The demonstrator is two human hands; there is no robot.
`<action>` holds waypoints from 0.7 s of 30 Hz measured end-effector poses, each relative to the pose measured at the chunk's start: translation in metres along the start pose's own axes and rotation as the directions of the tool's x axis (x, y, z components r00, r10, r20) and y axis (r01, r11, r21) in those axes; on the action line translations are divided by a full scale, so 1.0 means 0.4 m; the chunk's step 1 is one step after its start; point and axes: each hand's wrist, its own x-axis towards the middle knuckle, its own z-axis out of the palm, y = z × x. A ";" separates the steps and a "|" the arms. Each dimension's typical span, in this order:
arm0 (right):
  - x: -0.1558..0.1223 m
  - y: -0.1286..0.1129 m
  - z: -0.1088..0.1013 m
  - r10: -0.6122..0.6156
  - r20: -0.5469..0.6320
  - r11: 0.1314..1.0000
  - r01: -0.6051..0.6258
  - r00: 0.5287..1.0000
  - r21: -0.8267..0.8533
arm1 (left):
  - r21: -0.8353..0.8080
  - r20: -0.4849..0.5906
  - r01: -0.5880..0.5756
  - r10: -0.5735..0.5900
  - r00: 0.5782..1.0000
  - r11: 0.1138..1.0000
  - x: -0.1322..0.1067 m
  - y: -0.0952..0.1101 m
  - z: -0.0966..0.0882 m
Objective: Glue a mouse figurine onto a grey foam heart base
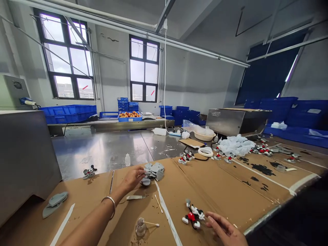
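Writing: no words or brand names can be read on anything here.
Left hand: the left hand (133, 177) reaches out to a pile of grey flat pieces (153, 170) on the table (217, 191). Its fingers (142, 173) are curled on one grey piece at the near side of the pile.
Right hand: the right hand (225, 229) lies low near the table's front edge. Its fingers (211, 216) are spread loose and touch a cartoon mouse toy (193, 216), but do not grip it.
Close by: a small clear bottle (140, 227) with a cotton stick (151, 223) on top stands between the two arms. Another cotton stick (158, 204) and a flat tool (135, 197) lie just beyond it.
Farther off: more mouse toys (186, 157), a roll of tape (205, 151) and white bags (237, 144) sit across the table.
In the way: a big grey metal box (25, 160) stands at the left.
Edges: the table's front edge runs close by the right hand.
Open room: bare brown cardboard lies between the pile and the mouse toy.
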 end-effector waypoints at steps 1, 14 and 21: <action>-0.008 -0.010 0.011 -0.001 0.001 1.000 0.001 1.000 0.013 | -0.050 -0.047 0.060 -0.063 0.997 0.997 -0.015 -0.009 -0.021; -0.145 -0.013 0.145 -0.424 0.004 0.905 0.424 0.906 -0.036 | -0.371 0.269 0.726 -0.681 0.681 0.579 -0.476 -0.002 -0.121; -0.155 -0.012 0.300 -0.490 -0.071 0.868 0.493 0.869 0.051 | -0.171 -0.079 0.590 -0.608 0.790 0.789 -0.292 -0.095 -0.163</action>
